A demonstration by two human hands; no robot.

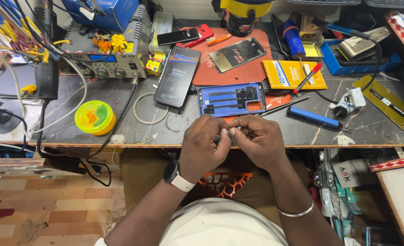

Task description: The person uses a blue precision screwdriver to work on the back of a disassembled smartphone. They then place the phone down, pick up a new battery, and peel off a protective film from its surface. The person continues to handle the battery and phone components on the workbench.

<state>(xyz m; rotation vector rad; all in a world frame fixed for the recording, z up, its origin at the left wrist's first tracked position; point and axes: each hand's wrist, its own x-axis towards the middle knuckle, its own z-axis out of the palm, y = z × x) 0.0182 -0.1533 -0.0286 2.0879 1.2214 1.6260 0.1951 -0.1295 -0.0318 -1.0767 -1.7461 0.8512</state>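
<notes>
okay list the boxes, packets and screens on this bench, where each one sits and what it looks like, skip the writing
Black flat box: bench centre-left, tall rectangle, blue corner tag.
Yellow packet: right of the red mat, flat rectangle.
Blue display: on the grey bench unit, small strip.
Blue carton: back left, atop that unit.

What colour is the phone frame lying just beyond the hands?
Blue, with black parts inside; the phone frame shows in the head view.

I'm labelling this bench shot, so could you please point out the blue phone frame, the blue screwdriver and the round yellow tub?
Blue phone frame (231, 99), head view, middle.
Blue screwdriver (315, 117), head view, handle.
Round yellow tub (94, 116), head view, lid.
</notes>
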